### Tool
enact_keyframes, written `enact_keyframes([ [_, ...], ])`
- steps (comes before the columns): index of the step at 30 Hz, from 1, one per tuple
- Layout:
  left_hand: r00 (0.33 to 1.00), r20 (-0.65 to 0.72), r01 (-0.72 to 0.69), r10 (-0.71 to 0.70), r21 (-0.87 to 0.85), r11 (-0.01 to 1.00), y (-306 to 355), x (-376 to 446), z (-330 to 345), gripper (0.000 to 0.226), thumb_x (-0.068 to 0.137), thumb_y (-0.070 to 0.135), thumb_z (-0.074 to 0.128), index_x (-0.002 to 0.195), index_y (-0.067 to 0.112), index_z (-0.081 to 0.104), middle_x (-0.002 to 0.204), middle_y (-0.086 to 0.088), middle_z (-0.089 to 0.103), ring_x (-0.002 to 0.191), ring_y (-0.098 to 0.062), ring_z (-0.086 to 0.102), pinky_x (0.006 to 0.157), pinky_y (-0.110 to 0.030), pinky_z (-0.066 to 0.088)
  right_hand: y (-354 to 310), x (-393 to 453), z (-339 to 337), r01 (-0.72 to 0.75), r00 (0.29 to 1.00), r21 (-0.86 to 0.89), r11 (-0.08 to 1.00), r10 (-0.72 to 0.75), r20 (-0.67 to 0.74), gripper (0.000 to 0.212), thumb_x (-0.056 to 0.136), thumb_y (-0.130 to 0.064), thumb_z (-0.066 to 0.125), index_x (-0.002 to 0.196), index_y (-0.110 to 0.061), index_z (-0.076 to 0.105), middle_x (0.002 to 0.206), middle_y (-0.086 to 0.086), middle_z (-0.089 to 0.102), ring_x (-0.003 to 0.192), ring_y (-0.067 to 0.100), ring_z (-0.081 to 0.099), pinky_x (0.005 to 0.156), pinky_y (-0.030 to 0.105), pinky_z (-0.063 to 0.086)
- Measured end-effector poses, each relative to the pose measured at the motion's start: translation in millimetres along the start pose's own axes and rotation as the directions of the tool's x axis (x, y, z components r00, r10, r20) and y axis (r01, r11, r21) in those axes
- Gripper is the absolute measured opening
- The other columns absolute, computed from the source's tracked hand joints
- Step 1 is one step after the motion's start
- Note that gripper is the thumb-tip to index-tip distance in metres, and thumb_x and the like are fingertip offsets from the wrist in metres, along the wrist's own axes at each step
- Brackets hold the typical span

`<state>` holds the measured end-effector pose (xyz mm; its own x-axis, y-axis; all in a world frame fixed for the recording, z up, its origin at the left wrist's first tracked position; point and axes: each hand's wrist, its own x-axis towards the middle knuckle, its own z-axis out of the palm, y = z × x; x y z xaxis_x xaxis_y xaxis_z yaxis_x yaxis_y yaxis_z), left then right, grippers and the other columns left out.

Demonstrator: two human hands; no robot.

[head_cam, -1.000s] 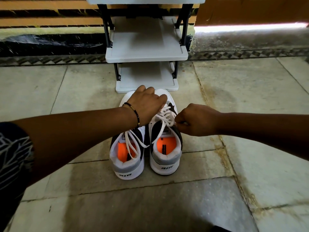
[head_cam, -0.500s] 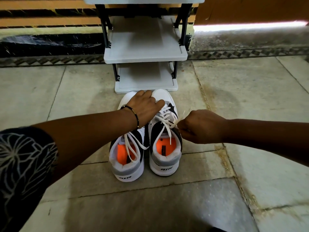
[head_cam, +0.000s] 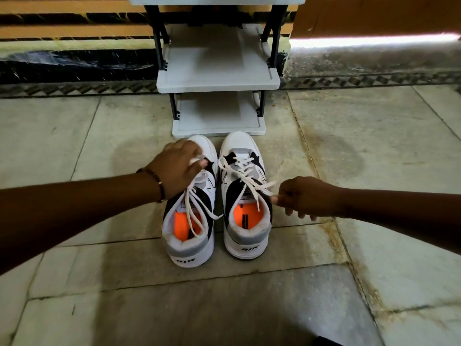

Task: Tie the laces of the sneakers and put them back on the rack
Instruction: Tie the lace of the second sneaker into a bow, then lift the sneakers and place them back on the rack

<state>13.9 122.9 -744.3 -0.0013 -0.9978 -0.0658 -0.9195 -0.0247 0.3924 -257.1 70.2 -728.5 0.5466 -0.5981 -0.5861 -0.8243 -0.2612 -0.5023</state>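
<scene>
Right hand (head_cam: pixel 304 198) pinches right sneaker's (head_cam: pixel 245 196) lace; rack (head_cam: pixel 217 84) shelves bare.

stone tile floor (head_cam: pixel 99 126), patterned border strip (head_cam: pixel 74 88), striped wall (head_cam: pixel 62 23)

rack (head_cam: pixel 217 81) top cropped, left hand (head_cam: pixel 178 168) blurred

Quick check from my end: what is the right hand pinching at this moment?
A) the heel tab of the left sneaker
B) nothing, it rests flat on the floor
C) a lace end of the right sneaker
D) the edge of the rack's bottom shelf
C: the right hand pinches a white lace end drawn sideways from the right sneaker, off the floor and short of the rack.
</scene>
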Motion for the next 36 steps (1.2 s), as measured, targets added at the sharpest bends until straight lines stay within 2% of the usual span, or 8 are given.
enact_keyframes([
  [4, 0.931, 0.145, 0.361, -0.334, -0.243, 0.9, -15, -44, 9, 0.059, 0.076, 0.042, 0.036, 0.121, 0.006, 0.046, 0.127, -0.023, 0.049, 0.118, -0.036, 0.046, 0.102, -0.041, 0.037, 3, -1, 5, -0.077, 0.997, 0.203, 0.976, 0.077, 0.008, 0.039, 0.085, -0.047, 0.054, 0.093, -0.009, 0.061, 0.095, 0.01, 0.068, 0.079, 0.02, 0.063, 0.061, 0.03, 0.055],
  [9, 0.844, 0.387, 0.528, -0.371, -0.721, 0.449, 8, -72, 21, 0.034, 0.095, 0.013, 0.038, 0.128, 0.007, 0.038, 0.123, -0.008, 0.049, 0.101, -0.024, 0.052, 0.087, -0.035, 0.041, -10, 5, 18, -0.178, 0.984, 0.504, 0.845, 0.142, 0.108, 0.029, 0.082, -0.03, 0.066, 0.099, -0.006, 0.063, 0.093, 0.011, 0.064, 0.083, 0.021, 0.06, 0.076, 0.03, 0.055],
  [13, 0.895, 0.344, 0.446, -0.283, -0.696, 0.563, 12, -76, 33, 0.063, 0.087, -0.003, 0.047, 0.141, 0.01, 0.017, 0.146, -0.01, 0.031, 0.13, -0.018, 0.033, 0.101, -0.033, 0.034, -19, 8, 28, -0.138, 0.989, 0.552, 0.822, 0.14, 0.039, 0.013, 0.082, -0.003, 0.064, 0.094, -0.006, 0.062, 0.104, 0.017, 0.064, 0.093, 0.025, 0.063, 0.087, 0.036, 0.054],
  [16, 0.902, 0.314, 0.431, -0.296, -0.679, 0.594, 14, -73, 38, 0.072, 0.082, -0.017, 0.043, 0.141, 0.009, 0.013, 0.141, -0.006, 0.033, 0.115, -0.011, 0.035, 0.083, -0.022, 0.038, -22, 9, 27, -0.154, 0.987, 0.526, 0.836, 0.156, 0.042, 0.024, 0.081, 0.0, 0.063, 0.104, -0.001, 0.061, 0.111, 0.021, 0.064, 0.1, 0.029, 0.062, 0.089, 0.038, 0.052],
  [20, 0.903, 0.232, 0.408, -0.361, -0.724, 0.557, 16, -72, 46, 0.053, 0.085, -0.016, 0.038, 0.133, 0.006, 0.029, 0.116, 0.003, 0.044, 0.106, -0.014, 0.048, 0.062, -0.001, 0.043, -23, 11, 34, -0.144, 0.983, 0.506, 0.851, 0.18, -0.023, 0.014, 0.079, -0.005, 0.063, 0.084, -0.017, 0.059, 0.09, 0.006, 0.063, 0.082, 0.018, 0.058, 0.077, 0.033, 0.05],
  [25, 0.876, 0.138, 0.377, -0.463, -0.795, 0.475, 15, -74, 60, 0.046, 0.09, 0.0, 0.043, 0.132, 0.017, 0.035, 0.12, 0.0, 0.051, 0.112, -0.017, 0.049, 0.089, -0.027, 0.038, -26, 15, 60, -0.154, 0.947, 0.613, 0.775, 0.292, -0.131, 0.044, 0.077, -0.01, 0.064, 0.108, -0.016, 0.033, 0.088, -0.001, 0.055, 0.081, 0.015, 0.057, 0.067, 0.033, 0.051],
  [31, 0.876, 0.155, 0.356, -0.457, -0.847, 0.394, 14, -82, 66, 0.052, 0.091, 0.015, 0.047, 0.138, 0.022, 0.027, 0.139, -0.002, 0.046, 0.128, -0.017, 0.045, 0.109, -0.046, 0.037, -17, 18, 79, -0.05, 0.938, 0.647, 0.761, 0.259, -0.232, 0.041, 0.089, -0.004, 0.05, 0.116, -0.025, 0.028, 0.09, -0.02, 0.046, 0.077, 0.0, 0.05, 0.058, 0.015, 0.041],
  [36, 0.88, 0.193, 0.399, -0.435, -0.797, 0.454, 19, -77, 54, 0.059, 0.081, 0.036, 0.047, 0.132, 0.042, 0.018, 0.144, 0.001, 0.039, 0.132, -0.01, 0.039, 0.111, -0.039, 0.035, -24, 11, 70, -0.065, 0.966, 0.543, 0.837, 0.19, -0.177, 0.041, 0.091, -0.003, 0.045, 0.123, -0.022, 0.029, 0.091, -0.021, 0.05, 0.079, -0.007, 0.052, 0.057, -0.001, 0.041],
])
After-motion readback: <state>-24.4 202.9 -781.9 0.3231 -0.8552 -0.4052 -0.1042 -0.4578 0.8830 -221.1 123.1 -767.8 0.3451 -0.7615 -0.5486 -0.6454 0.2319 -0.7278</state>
